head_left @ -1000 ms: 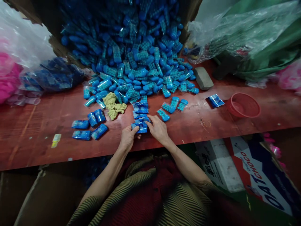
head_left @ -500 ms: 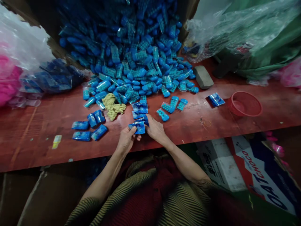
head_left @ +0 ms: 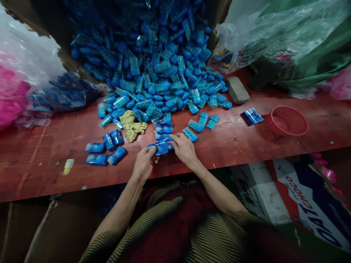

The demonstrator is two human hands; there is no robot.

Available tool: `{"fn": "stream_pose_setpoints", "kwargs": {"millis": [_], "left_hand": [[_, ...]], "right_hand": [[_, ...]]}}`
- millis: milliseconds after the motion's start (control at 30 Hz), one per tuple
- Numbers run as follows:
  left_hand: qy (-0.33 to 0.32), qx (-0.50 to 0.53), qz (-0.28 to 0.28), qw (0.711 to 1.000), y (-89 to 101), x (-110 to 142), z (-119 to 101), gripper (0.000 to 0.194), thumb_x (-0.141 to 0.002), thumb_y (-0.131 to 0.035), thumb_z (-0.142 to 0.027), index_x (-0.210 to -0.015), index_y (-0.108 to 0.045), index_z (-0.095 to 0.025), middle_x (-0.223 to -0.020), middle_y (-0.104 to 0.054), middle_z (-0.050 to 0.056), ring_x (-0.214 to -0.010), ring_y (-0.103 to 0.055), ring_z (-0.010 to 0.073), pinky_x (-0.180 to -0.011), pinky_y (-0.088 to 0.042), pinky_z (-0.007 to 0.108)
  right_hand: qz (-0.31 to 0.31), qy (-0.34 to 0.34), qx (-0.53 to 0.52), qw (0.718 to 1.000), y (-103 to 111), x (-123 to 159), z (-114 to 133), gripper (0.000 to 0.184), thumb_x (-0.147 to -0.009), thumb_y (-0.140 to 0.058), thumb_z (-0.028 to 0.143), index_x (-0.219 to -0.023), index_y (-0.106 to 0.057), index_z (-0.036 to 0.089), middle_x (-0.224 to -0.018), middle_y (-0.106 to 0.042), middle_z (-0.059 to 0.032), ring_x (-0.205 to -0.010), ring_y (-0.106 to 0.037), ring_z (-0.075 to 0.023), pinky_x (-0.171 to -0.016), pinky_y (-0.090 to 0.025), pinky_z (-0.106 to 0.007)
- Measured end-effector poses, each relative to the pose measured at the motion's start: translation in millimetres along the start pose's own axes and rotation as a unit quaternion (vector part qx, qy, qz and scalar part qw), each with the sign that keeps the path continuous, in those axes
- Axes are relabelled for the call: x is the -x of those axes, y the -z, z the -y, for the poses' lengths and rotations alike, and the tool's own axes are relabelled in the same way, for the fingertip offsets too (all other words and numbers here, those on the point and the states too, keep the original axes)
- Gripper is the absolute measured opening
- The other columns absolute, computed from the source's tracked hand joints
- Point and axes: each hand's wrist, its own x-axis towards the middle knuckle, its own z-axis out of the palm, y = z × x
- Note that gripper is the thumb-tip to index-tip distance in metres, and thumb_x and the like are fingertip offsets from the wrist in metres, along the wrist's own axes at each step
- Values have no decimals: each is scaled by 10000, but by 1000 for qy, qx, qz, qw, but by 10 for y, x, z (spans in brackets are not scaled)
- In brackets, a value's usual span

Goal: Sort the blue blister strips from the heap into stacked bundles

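Observation:
Between finger and thumb, my left hand (head_left: 144, 162) pinches the left end of a blue printed plastic sleeve (head_left: 161, 147). At the right end of that same sleeve, the thumb and fingers of my right hand (head_left: 185, 149) are closed on its edge. More flat blue sleeves (head_left: 163, 126) lie on the table just beyond my fingers. Right of them are several loose clear tubes of blue beads with blue caps (head_left: 203, 121). To the left, several blue-wrapped tubes (head_left: 97, 159) rest on the red-brown table (head_left: 153, 173). A crumpled yellowish cloth (head_left: 133, 126) lies beyond my left hand.
A large heap of blue bead tubes (head_left: 164, 69) spills from a cardboard box at the back. Rightward are a grey block (head_left: 237, 90), a stack of blue sleeves (head_left: 252, 116) and a red basket (head_left: 286, 120). Plastic bags (head_left: 63, 91) stand left; printed cartons (head_left: 304, 204) lie below the table edge.
My left hand has shifted slightly left with the sleeve. My right hand has moved a little right, its fingers now at the sleeve's right edge.

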Motion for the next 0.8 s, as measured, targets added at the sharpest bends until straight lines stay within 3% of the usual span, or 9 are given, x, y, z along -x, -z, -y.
{"fn": "stream_pose_setpoints", "kwargs": {"millis": [100,167,233,300,433,567,633,700,800], "left_hand": [[51,68,32,996,-66,24,-45,388,-593,-795,-399,-667,-495,-164,-492,-480,-54,-424,-450,62,-364,-310,163],[92,93,22,991,-116,15,-33,381,-648,-768,-390,-646,-454,-174,-457,-410,-70,-400,-399,53,-358,-293,161],[125,104,4,987,-152,-1,-2,369,-689,-743,-375,-635,-436,-178,-437,-364,-81,-383,-356,47,-359,-287,161],[146,111,-3,983,-168,-12,27,357,-717,-723,-362,-628,-430,-179,-424,-341,-86,-375,-331,45,-360,-284,161],[154,127,16,980,-165,-24,48,364,-730,-717,-324,-605,-407,-181,-426,-347,-82,-380,-321,43,-361,-277,159],[153,120,32,980,-151,-40,67,367,-714,-729,-308,-610,-400,-184,-442,-361,-83,-384,-325,42,-364,-288,159],[140,108,42,983,-139,-49,88,356,-696,-739,-332,-623,-423,-184,-444,-383,-79,-392,-352,51,-370,-309,165],[108,90,55,989,-123,-59,111,341,-655,-760,-370,-656,-477,-179,-461,-429,-70,-405,-392,59,-371,-324,171],[67,28,77,994,-104,-75,144,388,-564,-795,-438,-690,-559,-157,-506,-522,-40,-432,-473,79,-377,-347,185]], "right_hand": [[-13,3,63,998,-13,0,51,318,-945,-415,339,-1177,-616,256,-1103,-598,-89,-1025,-507,-242,-874,-354,-356],[-50,12,56,997,20,13,56,324,-953,-400,329,-1181,-617,252,-1091,-609,-93,-1024,-507,-240,-874,-342,-360],[-103,11,0,995,76,29,47,323,-957,-393,335,-1135,-642,231,-1038,-630,-85,-1001,-524,-220,-873,-344,-339],[-117,2,-103,988,126,35,33,348,-960,-377,354,-994,-685,197,-910,-652,-63,-895,-564,-185,-822,-379,-297],[-98,-26,-258,961,131,-18,-12,377,-950,-363,378,-881,-669,171,-741,-628,-18,-705,-573,-139,-692,-422,-240],[-102,-6,-204,974,99,-80,-46,271,-905,-456,337,-865,-673,179,-836,-649,-41,-825,-571,-159,-804,-414,-266],[-111,-4,-226,968,130,-58,-38,270,-900,-456,335,-894,-675,178,-899,-654,-58,-888,-569,-168,-847,-411,-282],[-66,-14,-309,949,180,-1,-11,276,-884,-469,353,-973,-662,176,-935,-659,-56,-871,-581,-158,-817,-439,-281],[61,-36,-399,914,222,91,45,389,-773,-604,358,-1121,-605,184,-958,-660,-33,-784,-585,-134,-732,-465,-263]]}}
